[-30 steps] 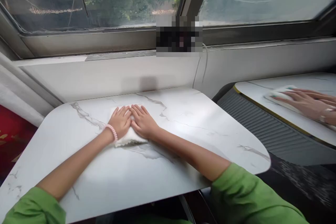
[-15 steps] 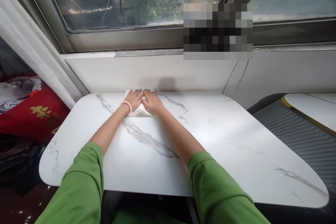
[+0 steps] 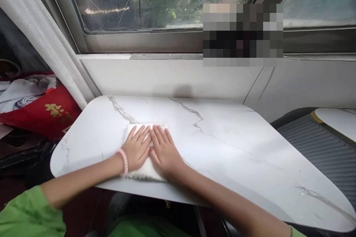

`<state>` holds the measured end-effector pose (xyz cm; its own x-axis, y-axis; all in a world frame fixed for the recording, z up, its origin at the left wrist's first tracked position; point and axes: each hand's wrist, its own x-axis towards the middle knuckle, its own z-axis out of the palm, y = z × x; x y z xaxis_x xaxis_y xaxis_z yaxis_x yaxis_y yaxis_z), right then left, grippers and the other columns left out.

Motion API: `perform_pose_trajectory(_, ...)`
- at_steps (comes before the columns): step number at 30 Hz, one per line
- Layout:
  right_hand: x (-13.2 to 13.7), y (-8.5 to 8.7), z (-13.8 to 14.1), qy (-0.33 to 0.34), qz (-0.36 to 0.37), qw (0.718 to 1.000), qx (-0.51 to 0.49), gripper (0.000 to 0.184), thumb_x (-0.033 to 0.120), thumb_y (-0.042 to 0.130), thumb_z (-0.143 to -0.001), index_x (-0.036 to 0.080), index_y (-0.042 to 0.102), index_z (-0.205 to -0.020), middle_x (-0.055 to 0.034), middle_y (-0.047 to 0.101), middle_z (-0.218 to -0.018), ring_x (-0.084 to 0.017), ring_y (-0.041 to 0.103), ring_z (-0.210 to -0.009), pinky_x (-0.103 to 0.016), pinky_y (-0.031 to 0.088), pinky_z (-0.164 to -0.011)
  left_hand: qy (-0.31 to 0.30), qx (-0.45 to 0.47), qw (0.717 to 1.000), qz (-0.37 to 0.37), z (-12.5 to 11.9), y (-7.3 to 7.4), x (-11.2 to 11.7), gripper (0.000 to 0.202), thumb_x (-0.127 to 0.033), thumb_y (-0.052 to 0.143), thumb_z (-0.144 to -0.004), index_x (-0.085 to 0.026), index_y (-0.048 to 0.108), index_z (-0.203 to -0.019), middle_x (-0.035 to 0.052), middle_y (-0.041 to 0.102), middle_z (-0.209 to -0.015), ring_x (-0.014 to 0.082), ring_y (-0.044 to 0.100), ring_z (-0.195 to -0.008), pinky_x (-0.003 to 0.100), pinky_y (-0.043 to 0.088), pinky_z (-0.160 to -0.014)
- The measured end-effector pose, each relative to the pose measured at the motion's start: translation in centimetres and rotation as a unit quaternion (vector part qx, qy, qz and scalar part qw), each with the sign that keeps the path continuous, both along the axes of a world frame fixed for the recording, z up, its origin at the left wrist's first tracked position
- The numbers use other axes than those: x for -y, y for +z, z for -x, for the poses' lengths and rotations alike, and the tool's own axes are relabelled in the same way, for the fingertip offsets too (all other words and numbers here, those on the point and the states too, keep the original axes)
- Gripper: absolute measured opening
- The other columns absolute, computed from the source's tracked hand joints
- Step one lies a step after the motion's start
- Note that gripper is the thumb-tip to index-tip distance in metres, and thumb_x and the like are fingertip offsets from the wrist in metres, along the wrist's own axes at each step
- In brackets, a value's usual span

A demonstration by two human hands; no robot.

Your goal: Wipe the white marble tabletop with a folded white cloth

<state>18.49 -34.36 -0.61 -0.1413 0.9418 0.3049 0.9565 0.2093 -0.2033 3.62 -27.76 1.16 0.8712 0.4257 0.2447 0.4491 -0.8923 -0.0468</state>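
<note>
A folded white cloth point(image 3: 147, 168) lies flat on the white marble-patterned tabletop point(image 3: 222, 166), close to its front edge. My left hand point(image 3: 137, 150) rests palm down on the cloth's left part, fingers spread, with a pink coiled band round the wrist. Beside it, my right hand point(image 3: 164, 152) presses flat on the right part, fingers stretched away from me. The two hands touch or nearly touch at the thumbs. Much of the cloth is hidden beneath them.
A white wall panel and a metal-framed window point(image 3: 144, 40) stand behind the table. To the left hang a white curtain point(image 3: 47, 37) and a red bag point(image 3: 66, 109) with gold print, beside pale fabric. A grey ribbed surface point(image 3: 311, 140) lies at the right.
Both hands have slid the cloth from the table's back edge toward me, near the front edge. My elbows are now bent farther outward, and the view has shifted slightly.
</note>
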Motion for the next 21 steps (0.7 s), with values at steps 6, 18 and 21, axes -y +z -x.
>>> perform_pose_trajectory(6,1.9,0.6,2.3,0.115,-0.015,0.993,-0.025,0.057,0.027,0.038,-0.089,0.004,0.037,-0.14,-0.0184,0.031,-0.149,-0.03,0.019,-0.141,-0.053,0.019,-0.114,0.051,0.01,0.999,-0.005,4.1,0.4,4.8,0.048,-0.021,0.031,-0.092,-0.007,0.04,-0.138,0.0173,0.032,-0.148,0.0304,0.021,-0.14,0.054,0.019,-0.112)
perform_pose_trajectory(18,-12.0,0.1,3.5,0.022,-0.007,0.997,-0.069,0.053,0.024,0.034,-0.088,0.0,0.042,-0.135,-0.017,0.041,-0.144,-0.027,0.03,-0.136,-0.043,0.015,-0.115,0.162,-0.014,0.985,0.062,2.6,0.0,-10.2,0.041,-0.024,0.027,-0.096,-0.018,0.051,-0.13,0.0095,0.035,-0.148,0.0246,0.029,-0.137,0.049,0.021,-0.113)
perform_pose_trajectory(21,-17.1,0.2,3.1,0.027,-0.009,0.997,-0.071,0.052,0.024,0.035,-0.088,0.002,0.042,-0.134,-0.0161,0.042,-0.143,-0.026,0.031,-0.135,-0.042,0.016,-0.114,0.178,-0.036,0.982,0.059,2.1,0.2,-15.3,0.04,-0.024,0.03,-0.096,-0.019,0.052,-0.129,0.0098,0.033,-0.149,0.0259,0.028,-0.138,0.049,0.018,-0.113)
